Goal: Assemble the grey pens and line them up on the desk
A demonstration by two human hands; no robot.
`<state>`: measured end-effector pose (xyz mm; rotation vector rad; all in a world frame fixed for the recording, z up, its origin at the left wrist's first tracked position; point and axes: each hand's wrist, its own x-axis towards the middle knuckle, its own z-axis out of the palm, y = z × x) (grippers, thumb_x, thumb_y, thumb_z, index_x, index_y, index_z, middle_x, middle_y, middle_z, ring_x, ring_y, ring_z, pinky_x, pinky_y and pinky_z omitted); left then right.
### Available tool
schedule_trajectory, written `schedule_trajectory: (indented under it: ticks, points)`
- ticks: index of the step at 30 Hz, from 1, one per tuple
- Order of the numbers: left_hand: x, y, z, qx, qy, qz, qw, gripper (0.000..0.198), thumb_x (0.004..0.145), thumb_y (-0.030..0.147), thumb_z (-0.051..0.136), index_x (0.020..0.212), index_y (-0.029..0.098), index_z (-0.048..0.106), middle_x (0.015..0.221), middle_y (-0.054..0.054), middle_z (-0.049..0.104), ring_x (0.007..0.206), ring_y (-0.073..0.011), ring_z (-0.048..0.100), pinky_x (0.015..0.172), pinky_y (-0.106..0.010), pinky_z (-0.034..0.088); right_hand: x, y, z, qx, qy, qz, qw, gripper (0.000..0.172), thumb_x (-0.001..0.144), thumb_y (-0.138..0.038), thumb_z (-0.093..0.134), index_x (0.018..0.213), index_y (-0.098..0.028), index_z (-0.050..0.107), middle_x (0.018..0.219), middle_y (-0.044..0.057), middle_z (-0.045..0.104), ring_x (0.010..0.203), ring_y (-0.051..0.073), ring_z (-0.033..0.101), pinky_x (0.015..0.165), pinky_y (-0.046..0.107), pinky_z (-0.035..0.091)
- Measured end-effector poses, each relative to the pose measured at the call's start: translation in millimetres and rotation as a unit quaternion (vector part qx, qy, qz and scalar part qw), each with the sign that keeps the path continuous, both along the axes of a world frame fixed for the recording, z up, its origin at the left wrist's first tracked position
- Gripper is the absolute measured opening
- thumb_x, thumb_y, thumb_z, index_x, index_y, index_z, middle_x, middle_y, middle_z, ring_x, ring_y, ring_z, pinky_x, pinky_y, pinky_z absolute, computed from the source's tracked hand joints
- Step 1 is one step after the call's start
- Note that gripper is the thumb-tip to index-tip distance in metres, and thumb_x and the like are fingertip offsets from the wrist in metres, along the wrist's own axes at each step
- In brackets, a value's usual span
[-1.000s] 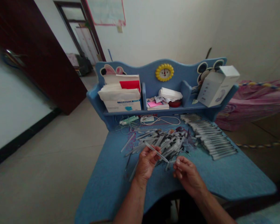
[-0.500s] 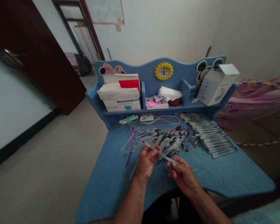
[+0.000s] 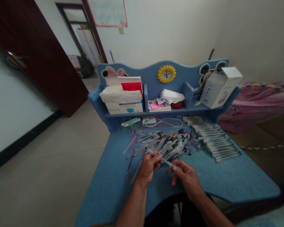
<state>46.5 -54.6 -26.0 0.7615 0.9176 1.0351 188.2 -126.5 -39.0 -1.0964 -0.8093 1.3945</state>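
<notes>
A slim, clear pen (image 3: pixel 166 162) slants down to the right between my two hands, over the front of a heap. My left hand (image 3: pixel 149 166) pinches it around the middle, and its upper end sticks out past the fingers. At the lower end, the thumb and index finger of my right hand (image 3: pixel 185 175) close on the pen, with the other fingers curled loosely. Beneath and behind the hands lies a jumbled pile of clear and dark pens and pen parts (image 3: pixel 172 145). To the right, many similar pens (image 3: pixel 217 142) lie side by side in a slanting row.
The blue desk (image 3: pixel 246 179) carries a shelf with a carton of papers (image 3: pixel 123 105), a folded white roll (image 3: pixel 172 94) and an open white box (image 3: pixel 219 88). A white cable (image 3: pixel 172 121) and a green-white power strip (image 3: pixel 131 122) lie behind the pile.
Both hands have shifted slightly down with the pen, and the right hand's fingers have moved a little along its lower end. The pile and the row look the same.
</notes>
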Motion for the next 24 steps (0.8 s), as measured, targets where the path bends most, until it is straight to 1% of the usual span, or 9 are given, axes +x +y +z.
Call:
schedule_trajectory:
  ticks: [4, 6, 8, 12, 14, 20, 24]
  points:
    - [-1, -1, 1.4, -0.018, -0.001, -0.033, 0.999, 0.02, 0.061, 0.026, 0.072, 0.072, 0.014, 0.06, 0.044, 0.003, 0.056, 0.034, -0.0059, 0.045, 0.034, -0.015, 0.03, 3, 0, 0.6, 0.011, -0.048, 0.021, 0.999, 0.035, 0.073, -0.048, 0.065, 0.087, -0.016, 0.06, 0.074, 0.003, 0.069, 0.039, 0.01, 0.056, 0.044, 0.022, 0.04]
    - [-1, -2, 2.3, -0.01, 0.0, -0.044, 0.999, 0.02, 0.063, 0.026, 0.072, 0.073, 0.014, 0.06, 0.045, 0.003, 0.058, 0.033, -0.0059, 0.045, 0.033, -0.016, 0.031, 4, 0, 1.9, 0.01, -0.047, 0.024, 0.999, 0.033, 0.073, -0.046, 0.064, 0.083, -0.016, 0.06, 0.072, 0.002, 0.069, 0.039, 0.009, 0.056, 0.044, 0.021, 0.039]
    - [-1, -2, 2.6, 0.006, 0.002, -0.046, 0.999, 0.019, 0.064, 0.027, 0.071, 0.073, 0.013, 0.06, 0.046, 0.002, 0.059, 0.033, -0.0062, 0.046, 0.035, -0.016, 0.033, 3, 0, 3.5, -0.002, -0.011, 0.026, 1.0, 0.029, 0.074, -0.043, 0.065, 0.08, -0.015, 0.058, 0.071, 0.002, 0.069, 0.039, 0.009, 0.055, 0.044, 0.021, 0.039]
    - [0, -3, 2.1, 0.025, -0.001, -0.042, 0.999, 0.017, 0.066, 0.025, 0.07, 0.074, 0.013, 0.06, 0.048, 0.002, 0.06, 0.036, -0.0074, 0.049, 0.036, -0.017, 0.037, 2, 1, 6.1, -0.042, 0.106, 0.054, 0.992, 0.026, 0.072, -0.037, 0.067, 0.077, -0.015, 0.055, 0.067, 0.002, 0.067, 0.037, 0.007, 0.052, 0.044, 0.021, 0.04]
    - [0, -3, 1.9, 0.031, -0.003, -0.046, 0.998, 0.015, 0.067, 0.024, 0.069, 0.074, 0.013, 0.06, 0.048, 0.002, 0.06, 0.035, -0.0076, 0.049, 0.036, -0.017, 0.037, 2, 2, 7.4, -0.045, 0.123, 0.056, 0.99, 0.026, 0.071, -0.036, 0.069, 0.076, -0.014, 0.055, 0.065, 0.001, 0.067, 0.036, 0.008, 0.052, 0.044, 0.021, 0.04]
    - [-1, -3, 1.8, 0.044, -0.003, -0.054, 0.998, 0.013, 0.068, 0.023, 0.067, 0.072, 0.013, 0.059, 0.048, 0.001, 0.061, 0.034, -0.0082, 0.049, 0.035, -0.018, 0.039, -1, 3, 10.8, -0.018, 0.077, 0.024, 0.997, 0.025, 0.072, -0.035, 0.068, 0.073, -0.014, 0.054, 0.061, 0.001, 0.066, 0.04, 0.01, 0.056, 0.045, 0.021, 0.041]
    - [-2, -1, 0.3, 0.043, -0.006, -0.058, 0.997, 0.014, 0.068, 0.023, 0.067, 0.071, 0.013, 0.058, 0.048, 0.001, 0.061, 0.033, -0.008, 0.048, 0.034, -0.018, 0.038, -2, 5, 7.9, 0.001, 0.044, 0.016, 0.999, 0.023, 0.073, -0.034, 0.067, 0.072, -0.014, 0.054, 0.061, 0.001, 0.066, 0.04, 0.01, 0.057, 0.046, 0.021, 0.041]
